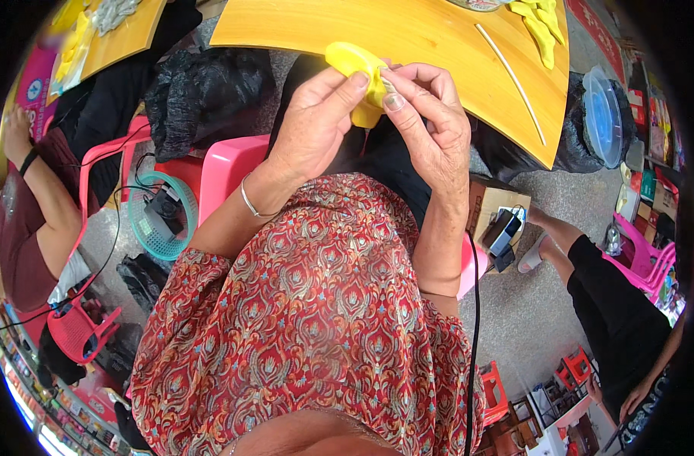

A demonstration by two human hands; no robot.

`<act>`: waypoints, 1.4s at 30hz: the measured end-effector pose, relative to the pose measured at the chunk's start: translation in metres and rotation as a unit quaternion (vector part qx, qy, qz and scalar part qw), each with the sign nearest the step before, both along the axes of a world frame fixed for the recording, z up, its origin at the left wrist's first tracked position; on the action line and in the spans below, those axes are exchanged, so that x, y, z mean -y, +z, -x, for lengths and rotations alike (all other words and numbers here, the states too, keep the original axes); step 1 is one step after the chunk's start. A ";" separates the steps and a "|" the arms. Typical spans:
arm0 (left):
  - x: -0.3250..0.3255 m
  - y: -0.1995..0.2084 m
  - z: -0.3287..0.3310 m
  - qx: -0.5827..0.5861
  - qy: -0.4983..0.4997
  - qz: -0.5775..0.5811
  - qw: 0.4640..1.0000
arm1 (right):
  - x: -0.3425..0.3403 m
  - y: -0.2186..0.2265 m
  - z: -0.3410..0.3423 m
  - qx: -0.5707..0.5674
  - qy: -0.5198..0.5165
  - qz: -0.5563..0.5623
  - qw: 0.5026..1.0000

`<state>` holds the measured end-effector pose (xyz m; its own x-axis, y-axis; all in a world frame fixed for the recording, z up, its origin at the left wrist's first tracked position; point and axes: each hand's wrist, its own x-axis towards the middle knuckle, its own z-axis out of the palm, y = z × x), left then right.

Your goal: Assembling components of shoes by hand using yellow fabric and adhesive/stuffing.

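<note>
Above the near edge of the yellow wooden table [286,29], both hands hold one small, soft yellow piece [350,59]. My left hand [313,125] pinches it between thumb and fingers from the left. From the other side, the thumb and fingertips of my right hand [438,129] press together on its edge. Part of the piece hangs below the fingers, and its exact kind cannot be made out. A thin white stick [512,82] lies on the table to the right. Beyond it, several limp yellow pieces [543,32] sit near the far right corner.
To the left are black plastic bags [202,95], a pink stool [229,171] and a teal basket [145,220]. A seated person [39,197] works at another table there. A cardboard box [490,205] stands at right, near another person's legs [590,281]. A black cable [474,334] hangs beside me.
</note>
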<state>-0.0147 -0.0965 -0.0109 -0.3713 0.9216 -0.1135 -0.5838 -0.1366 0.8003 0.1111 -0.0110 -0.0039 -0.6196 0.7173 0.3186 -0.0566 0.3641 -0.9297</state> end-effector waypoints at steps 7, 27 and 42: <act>-0.006 -0.003 0.010 0.024 -0.026 -0.069 0.997 | -0.001 0.003 0.001 0.024 0.022 -0.054 0.998; 0.001 -0.013 -0.009 0.032 -0.039 0.013 0.999 | -0.007 -0.008 -0.004 0.044 -0.096 0.081 0.991; -0.009 -0.010 -0.012 -0.007 -0.066 -0.029 0.997 | -0.014 -0.015 -0.016 0.011 0.033 -0.012 0.999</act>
<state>-0.0025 -0.0876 -0.0207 -0.2478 0.9673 -0.0536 -0.5884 -0.1063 0.8015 0.1275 0.0030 -0.0189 -0.6723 0.6670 0.3211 -0.0611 0.3823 -0.9220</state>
